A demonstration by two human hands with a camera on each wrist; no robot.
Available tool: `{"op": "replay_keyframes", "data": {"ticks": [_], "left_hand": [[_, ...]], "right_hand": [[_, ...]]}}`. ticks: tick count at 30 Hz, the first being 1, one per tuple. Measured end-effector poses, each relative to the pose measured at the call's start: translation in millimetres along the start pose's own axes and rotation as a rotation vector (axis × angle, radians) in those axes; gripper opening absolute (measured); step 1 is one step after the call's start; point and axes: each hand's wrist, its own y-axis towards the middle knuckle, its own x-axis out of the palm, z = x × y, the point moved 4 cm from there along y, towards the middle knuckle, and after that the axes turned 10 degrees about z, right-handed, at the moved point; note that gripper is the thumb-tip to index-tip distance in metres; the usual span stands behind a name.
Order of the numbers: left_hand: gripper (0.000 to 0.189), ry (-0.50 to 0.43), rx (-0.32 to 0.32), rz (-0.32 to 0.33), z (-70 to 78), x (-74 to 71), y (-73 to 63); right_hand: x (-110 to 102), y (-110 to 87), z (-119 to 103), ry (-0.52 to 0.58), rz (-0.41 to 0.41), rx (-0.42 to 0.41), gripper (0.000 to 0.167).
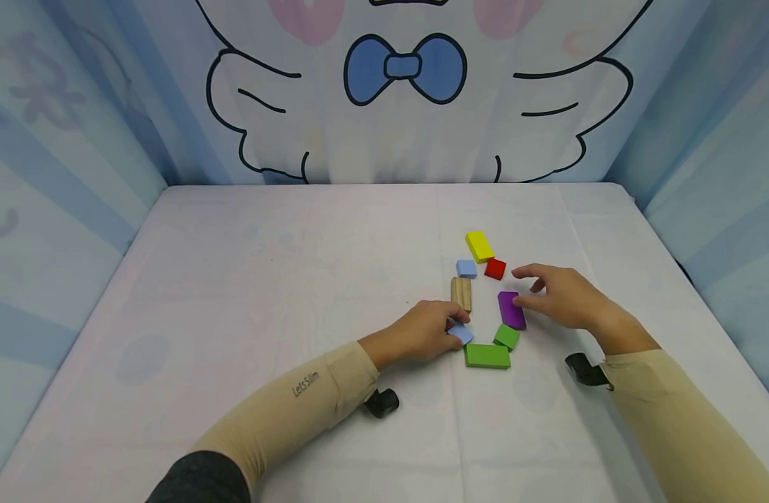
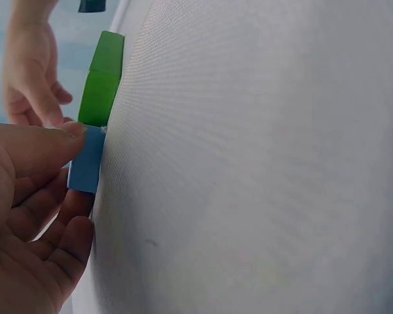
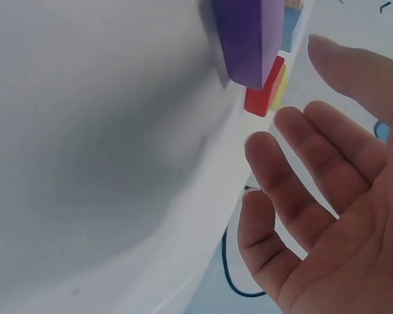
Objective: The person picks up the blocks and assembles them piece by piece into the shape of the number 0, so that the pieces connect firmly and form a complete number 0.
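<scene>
On the white tabletop, colored blocks lie in a rough ring. My left hand (image 1: 425, 330) pinches a light blue block (image 1: 461, 333) between thumb and fingers at the ring's lower left; in the left wrist view this block (image 2: 86, 160) meets the end of a green one (image 2: 101, 82). At the right side, my right hand (image 1: 563, 297) hovers by the purple block (image 1: 512, 310), its fingers spread and loosely bent. In the right wrist view the palm faces the purple block (image 3: 252, 39), with nothing in its grasp.
A wooden block (image 1: 461, 293) and another light blue block (image 1: 466, 269) form the ring's left side. A yellow block (image 1: 480, 246) and a red block (image 1: 495, 269) lie at the top. Below are a small green block (image 1: 506, 337) and a long green block (image 1: 487, 356). A printed curtain (image 1: 409, 140) stands behind.
</scene>
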Motion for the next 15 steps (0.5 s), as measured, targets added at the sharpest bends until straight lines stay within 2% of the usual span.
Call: {"op": "replay_keyframes", "data": {"ticks": [7, 15], "left_hand": [[0.034, -0.002, -0.008, -0.004, -1.1, -0.5, 0.6], [0.034, -0.014, -0.026, -0.014, -0.8, -0.8, 0.5]], "right_hand": [[-2.4, 19.6, -3.7, -0.022, 0.009, 0.035, 0.056], [-1.3, 32.8, -4.3, 0.015, -0.006, 0.069, 0.053]]}}
